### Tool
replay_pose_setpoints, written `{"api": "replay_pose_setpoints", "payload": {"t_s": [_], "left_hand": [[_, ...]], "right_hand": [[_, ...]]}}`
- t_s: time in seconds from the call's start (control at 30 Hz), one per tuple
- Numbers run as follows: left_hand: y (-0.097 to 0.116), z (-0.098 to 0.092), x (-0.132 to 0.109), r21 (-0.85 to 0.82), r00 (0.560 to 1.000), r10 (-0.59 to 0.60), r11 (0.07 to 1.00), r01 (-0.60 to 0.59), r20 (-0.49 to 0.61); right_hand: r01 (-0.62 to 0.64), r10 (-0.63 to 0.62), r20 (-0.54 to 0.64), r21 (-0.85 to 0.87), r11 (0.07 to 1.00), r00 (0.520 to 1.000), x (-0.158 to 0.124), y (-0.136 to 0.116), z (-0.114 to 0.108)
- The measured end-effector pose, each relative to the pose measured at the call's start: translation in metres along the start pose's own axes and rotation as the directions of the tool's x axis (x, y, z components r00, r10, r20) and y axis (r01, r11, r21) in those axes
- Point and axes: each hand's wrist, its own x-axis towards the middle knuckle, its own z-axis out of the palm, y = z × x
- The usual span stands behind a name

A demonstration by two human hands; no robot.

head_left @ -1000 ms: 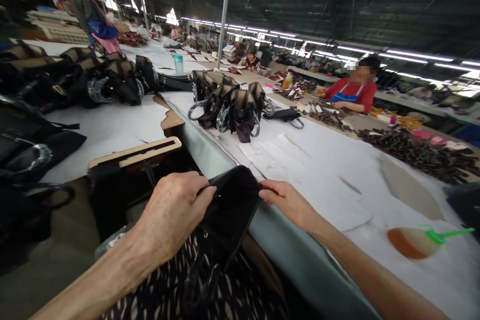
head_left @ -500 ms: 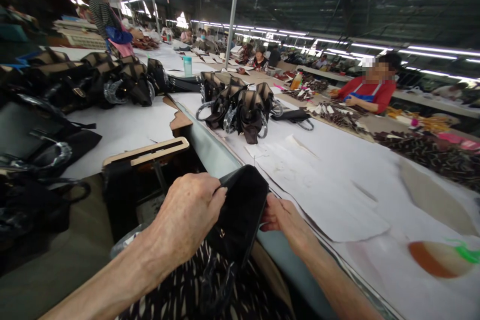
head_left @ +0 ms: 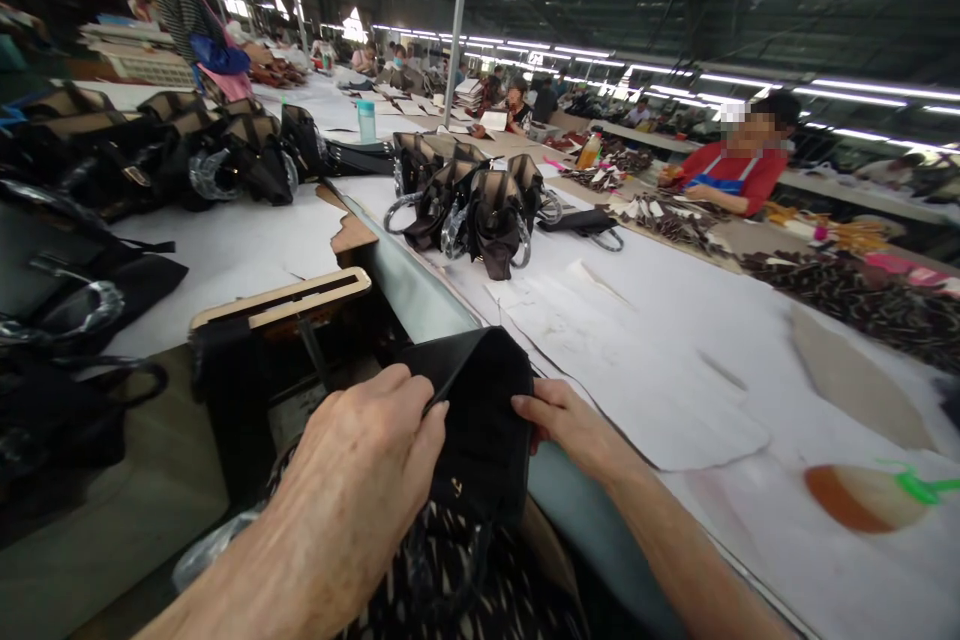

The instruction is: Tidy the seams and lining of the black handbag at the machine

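A black bag (head_left: 480,420) with a small gold-coloured fitting hangs between my hands over my patterned clothing. The fingers of my left hand (head_left: 375,450) are closed on its upper left edge. At the bag's right edge, my right hand (head_left: 555,415) pinches the rim between thumb and fingers. Plastic-wrapped handles dangle below, partly in shadow. Just beyond my left hand stands a dark frame topped by a light slotted wooden piece (head_left: 300,300).
Black bags (head_left: 491,220) stand in a group on the white-covered table (head_left: 637,350); more bags (head_left: 247,155) crowd the left. A bottle of orange-brown liquid (head_left: 862,498) lies at the right. A person in red (head_left: 739,170) sits across the table.
The view has shifted slightly. The bag's opening has been spread wider, my left hand sits lower and nearer, and my right thumb now lies over the bag's edge.
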Motion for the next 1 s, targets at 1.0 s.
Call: {"api": "replay_pose_setpoints", "payload": {"t_s": [1.0], "left_hand": [[0.034,0.048,0.127,0.107,0.913,0.201,0.961,-0.254,0.356]], "right_hand": [[0.198,0.231,0.326,-0.874,0.444,0.917,0.063,-0.099,-0.069]]}}
